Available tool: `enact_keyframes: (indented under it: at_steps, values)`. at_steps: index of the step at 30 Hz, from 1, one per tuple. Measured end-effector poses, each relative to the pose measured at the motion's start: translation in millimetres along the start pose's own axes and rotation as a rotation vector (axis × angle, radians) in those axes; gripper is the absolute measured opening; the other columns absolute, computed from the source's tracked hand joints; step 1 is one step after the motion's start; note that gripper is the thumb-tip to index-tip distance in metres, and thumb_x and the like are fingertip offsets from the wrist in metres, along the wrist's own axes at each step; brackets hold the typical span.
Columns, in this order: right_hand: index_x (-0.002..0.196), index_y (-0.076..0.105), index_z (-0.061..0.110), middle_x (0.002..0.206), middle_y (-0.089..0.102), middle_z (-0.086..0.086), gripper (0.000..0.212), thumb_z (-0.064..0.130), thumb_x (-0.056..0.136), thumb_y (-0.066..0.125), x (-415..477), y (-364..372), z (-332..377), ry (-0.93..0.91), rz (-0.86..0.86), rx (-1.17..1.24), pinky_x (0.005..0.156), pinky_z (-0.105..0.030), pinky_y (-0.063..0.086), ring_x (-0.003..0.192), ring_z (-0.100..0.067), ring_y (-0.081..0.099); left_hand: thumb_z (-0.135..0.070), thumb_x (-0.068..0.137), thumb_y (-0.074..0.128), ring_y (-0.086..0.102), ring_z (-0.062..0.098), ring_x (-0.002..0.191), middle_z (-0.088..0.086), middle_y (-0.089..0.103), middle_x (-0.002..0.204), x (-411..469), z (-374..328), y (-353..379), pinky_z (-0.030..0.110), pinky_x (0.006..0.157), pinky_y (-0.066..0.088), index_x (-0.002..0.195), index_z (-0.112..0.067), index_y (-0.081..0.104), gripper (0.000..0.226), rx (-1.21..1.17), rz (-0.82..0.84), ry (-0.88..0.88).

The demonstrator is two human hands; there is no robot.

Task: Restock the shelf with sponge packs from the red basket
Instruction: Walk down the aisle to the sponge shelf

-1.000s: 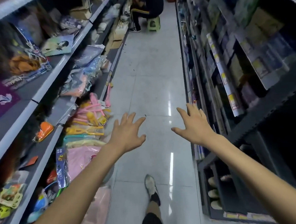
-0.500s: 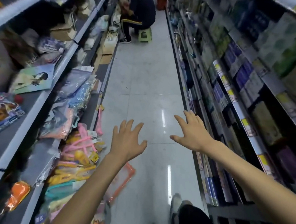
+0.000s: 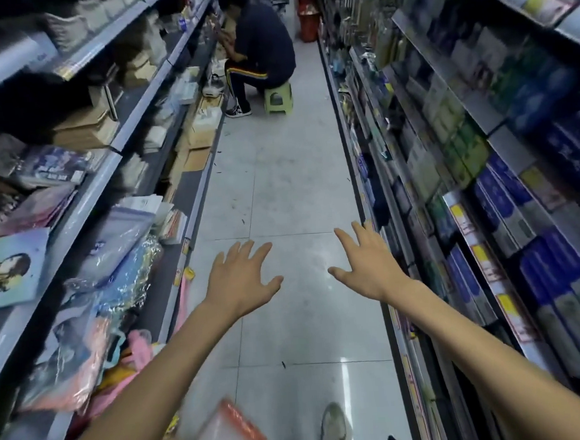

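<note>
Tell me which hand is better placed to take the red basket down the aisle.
Right, probably. Both hands are open and empty; the red basket stands far ahead beside the right shelves, nearer the right hand than the left hand.

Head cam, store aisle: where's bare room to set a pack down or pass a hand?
Free: the tile floor between the left shelves and right shelves, from the left hand and right hand to the green stool; right of the stool it is also bare. Crowded: right shelves packed with boxes, left lower shelf heaped with bags.
</note>
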State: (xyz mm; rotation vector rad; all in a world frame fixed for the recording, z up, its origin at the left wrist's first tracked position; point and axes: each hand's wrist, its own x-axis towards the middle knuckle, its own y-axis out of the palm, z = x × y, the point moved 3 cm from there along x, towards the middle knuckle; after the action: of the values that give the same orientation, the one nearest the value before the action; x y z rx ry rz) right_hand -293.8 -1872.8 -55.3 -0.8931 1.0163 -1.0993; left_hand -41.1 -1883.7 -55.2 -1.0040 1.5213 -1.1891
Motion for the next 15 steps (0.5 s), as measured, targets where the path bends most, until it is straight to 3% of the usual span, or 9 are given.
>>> enact_keyframes:
  at_steps: [5, 12, 15]
  values:
    - [0.163, 0.012, 0.021, 0.170, 0.005, -0.018, 0.081, 0.054, 0.100, 0.051, 108.0, -27.9, -11.4, -0.038, 0.001, -0.012, 0.126, -0.048, 0.005, 0.157, -0.040, -0.004, -0.068, 0.082, 0.034, 0.029, 0.029, 0.150, 0.008, 0.038, 0.161, 104.4, 12.9, -26.8, 0.050, 0.119, 0.028, 0.157, -0.033, 0.031, 0.083, 0.031, -0.046, 0.005]
    - [0.164, 0.012, 0.022, 0.170, 0.005, -0.018, 0.082, 0.057, 0.100, 0.050, 289.0, -52.2, -27.1, -0.074, 0.012, -0.060, 0.126, -0.047, 0.006, 0.157, -0.039, -0.004, -0.068, 0.083, 0.030, 0.019, 0.029, 0.155, 0.007, 0.026, 0.167, 273.2, 56.9, -45.2, 0.051, 0.124, 0.018, 0.160, -0.035, 0.023, 0.084, 0.002, -0.033, -0.004]
    - [0.164, 0.011, 0.022, 0.170, 0.002, -0.017, 0.083, 0.057, 0.100, 0.051, 378.9, -70.3, -29.7, -0.082, 0.003, -0.060, 0.126, -0.048, 0.006, 0.157, -0.038, -0.005, -0.066, 0.089, 0.039, 0.018, 0.031, 0.155, 0.008, 0.023, 0.168, 363.5, 85.2, -56.2, 0.051, 0.125, 0.015, 0.160, -0.035, 0.022, 0.079, -0.036, -0.044, 0.004]
